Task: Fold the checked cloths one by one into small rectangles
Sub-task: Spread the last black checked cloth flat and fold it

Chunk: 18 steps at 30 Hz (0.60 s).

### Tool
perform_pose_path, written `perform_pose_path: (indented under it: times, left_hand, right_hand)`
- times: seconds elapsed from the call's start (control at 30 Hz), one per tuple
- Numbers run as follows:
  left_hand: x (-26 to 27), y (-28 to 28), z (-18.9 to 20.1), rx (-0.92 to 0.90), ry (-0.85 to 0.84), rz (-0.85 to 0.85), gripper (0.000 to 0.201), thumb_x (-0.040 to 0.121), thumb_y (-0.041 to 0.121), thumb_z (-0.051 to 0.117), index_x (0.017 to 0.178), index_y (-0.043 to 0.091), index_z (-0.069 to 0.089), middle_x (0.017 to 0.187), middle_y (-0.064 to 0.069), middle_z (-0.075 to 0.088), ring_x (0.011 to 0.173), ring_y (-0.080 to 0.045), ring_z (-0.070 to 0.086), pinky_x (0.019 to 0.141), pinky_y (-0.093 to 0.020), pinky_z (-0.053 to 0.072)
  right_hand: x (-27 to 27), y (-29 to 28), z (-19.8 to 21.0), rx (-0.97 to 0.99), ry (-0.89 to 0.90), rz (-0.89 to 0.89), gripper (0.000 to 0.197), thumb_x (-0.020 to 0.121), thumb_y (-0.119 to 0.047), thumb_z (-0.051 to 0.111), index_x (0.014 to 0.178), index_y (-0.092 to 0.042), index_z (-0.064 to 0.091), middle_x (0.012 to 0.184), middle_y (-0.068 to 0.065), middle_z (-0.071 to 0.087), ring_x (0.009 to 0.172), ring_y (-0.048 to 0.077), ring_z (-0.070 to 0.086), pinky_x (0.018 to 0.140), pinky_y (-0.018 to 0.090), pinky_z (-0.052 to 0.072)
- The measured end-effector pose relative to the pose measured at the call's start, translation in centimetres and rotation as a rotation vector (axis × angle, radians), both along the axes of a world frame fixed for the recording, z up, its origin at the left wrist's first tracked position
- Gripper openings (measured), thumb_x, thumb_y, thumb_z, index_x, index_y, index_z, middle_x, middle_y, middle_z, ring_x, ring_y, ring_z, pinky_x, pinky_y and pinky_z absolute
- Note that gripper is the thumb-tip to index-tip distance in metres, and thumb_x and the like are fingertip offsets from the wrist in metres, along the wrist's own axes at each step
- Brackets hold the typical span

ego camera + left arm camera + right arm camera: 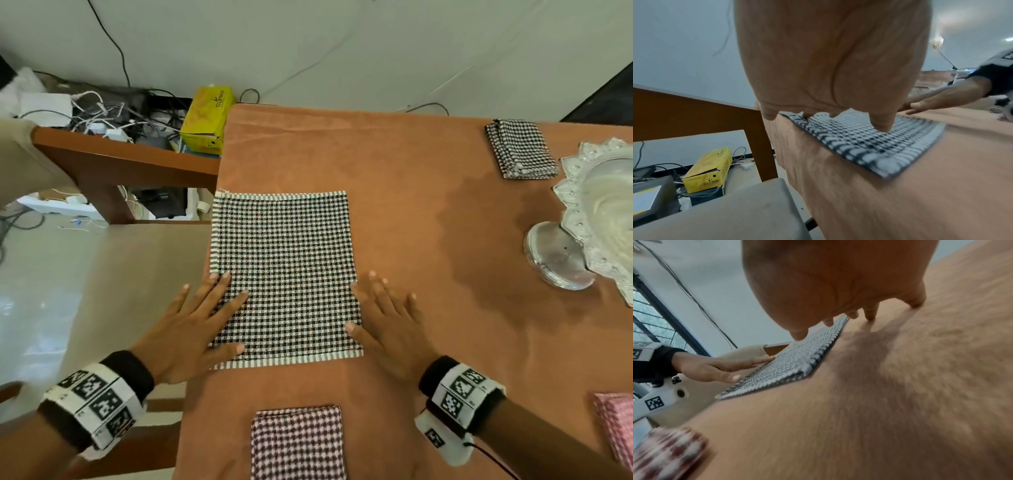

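Head view shows our left hand [191, 329] flat with straight fingers [219, 291] pressing the near left edge of the black checked cloth [284, 270], and our right hand [387, 318] equally flat and spread at its near right edge. The cloth lies open on the orange table [428, 212]. Folded checked cloths sit nearer [297, 442] and far right [520, 149], beside a glass dish [589, 219].

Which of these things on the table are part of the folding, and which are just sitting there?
Part of the job:
black checked cloth, flat under the left hand and right hand
folded black cloth
folded red cloth
pink cloth

Lying about:
glass dish
yellow box
tangled cables
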<state>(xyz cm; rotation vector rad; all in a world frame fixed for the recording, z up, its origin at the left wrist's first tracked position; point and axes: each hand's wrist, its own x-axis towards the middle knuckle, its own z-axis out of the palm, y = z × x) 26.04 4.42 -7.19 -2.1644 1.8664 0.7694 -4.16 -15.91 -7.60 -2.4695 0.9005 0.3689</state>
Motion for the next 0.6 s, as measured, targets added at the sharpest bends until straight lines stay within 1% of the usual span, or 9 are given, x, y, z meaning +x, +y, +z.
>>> perform_pose_path:
  times: [0.07,0.17,0.2,0.27,0.3,0.37,0.43,0.53,0.6]
  left_hand:
    - [1.1,-1.8,0.6,-0.038,0.072,0.049,0.09,0.077,0.085,0.003,0.152,0.039,-0.015,0.156,0.0,-0.03,0.146,-0.022,-0.028,0.116,-0.042,-0.015]
    - [3.5,-5.4,0.8,-0.161,0.074,0.083,0.088,0.084,0.075,0.013,0.157,0.026,0.008,0.162,-0.004,-0.007,0.15,-0.024,-0.01,0.117,-0.042,-0.001]
    - [4.5,-6.7,0.6,-0.201,0.064,0.098,0.084,0.088,0.069,0.019,0.157,0.021,0.015,0.163,-0.007,0.002,0.151,-0.027,-0.003,0.117,-0.043,0.005]
    - [6.5,-9.5,0.2,-0.274,0.049,0.128,0.071,0.096,0.05,0.039,0.155,0.012,0.024,0.162,-0.013,0.016,0.151,-0.032,0.007,0.12,-0.046,0.012]
    - [7.5,-10.9,0.0,-0.297,0.051,0.136,0.066,0.098,0.037,0.048,0.153,0.009,0.027,0.161,-0.016,0.022,0.15,-0.034,0.012,0.121,-0.045,0.012]
    - [9.3,-13.2,-0.4,-0.32,0.06,0.127,0.061,0.095,0.015,0.059,0.149,0.002,0.034,0.155,-0.021,0.034,0.146,-0.037,0.024,0.122,-0.042,0.012]
    - [10.7,-14.7,-0.7,-0.301,0.054,0.136,0.06,0.091,0.008,0.061,0.146,0.004,0.038,0.148,-0.02,0.042,0.139,-0.039,0.035,0.12,-0.047,0.021]
    - [11.7,-15.9,-0.4,-0.27,0.011,0.177,0.062,0.088,0.009,0.063,0.144,0.019,0.042,0.133,-0.013,0.049,0.122,-0.039,0.045,0.1,-0.057,0.042]
    - [12.4,-16.5,-0.4,-0.245,-0.009,0.198,0.057,0.087,0.014,0.064,0.14,0.024,0.046,0.123,-0.011,0.051,0.113,-0.038,0.047,0.092,-0.057,0.045]
  right_hand:
    - [1.0,-1.1,0.6,0.021,-0.142,-0.016,0.072,0.094,-0.07,0.016,0.157,-0.036,0.004,0.161,-0.011,-0.012,0.149,0.008,-0.007,0.121,0.05,0.002]
    - [3.7,-4.0,1.0,0.022,-0.258,-0.038,0.069,0.095,-0.057,0.037,0.154,-0.022,0.027,0.163,0.001,0.014,0.15,0.017,0.014,0.121,0.038,0.013]
    - [4.8,-5.1,1.1,0.022,-0.268,-0.052,0.068,0.093,-0.052,0.043,0.153,-0.02,0.032,0.162,0.006,0.023,0.149,0.02,0.02,0.12,0.038,0.015]
    - [7.2,-7.5,0.9,0.045,-0.293,-0.065,0.067,0.092,-0.048,0.05,0.151,-0.019,0.035,0.156,0.008,0.036,0.143,0.024,0.033,0.12,0.045,0.024]
    - [8.4,-8.7,0.8,0.064,-0.303,-0.075,0.066,0.093,-0.045,0.053,0.151,-0.019,0.035,0.153,0.008,0.04,0.139,0.025,0.037,0.117,0.046,0.029]
    - [10.7,-11.0,0.4,0.078,-0.298,-0.106,0.067,0.094,-0.04,0.058,0.152,-0.019,0.033,0.15,0.008,0.041,0.137,0.026,0.039,0.115,0.045,0.031]
    - [12.7,-12.8,0.0,0.054,-0.265,-0.145,0.07,0.093,-0.04,0.06,0.153,-0.018,0.03,0.151,0.008,0.04,0.138,0.028,0.037,0.116,0.047,0.031]
    - [14.7,-14.7,-0.6,0.051,-0.203,-0.234,0.07,0.092,-0.035,0.063,0.152,-0.02,0.03,0.145,0.01,0.039,0.133,0.032,0.039,0.112,0.044,0.033]
    - [15.4,-15.7,-0.8,0.088,-0.195,-0.273,0.062,0.09,-0.032,0.066,0.145,-0.023,0.04,0.138,0.006,0.042,0.128,0.029,0.045,0.108,0.042,0.038]
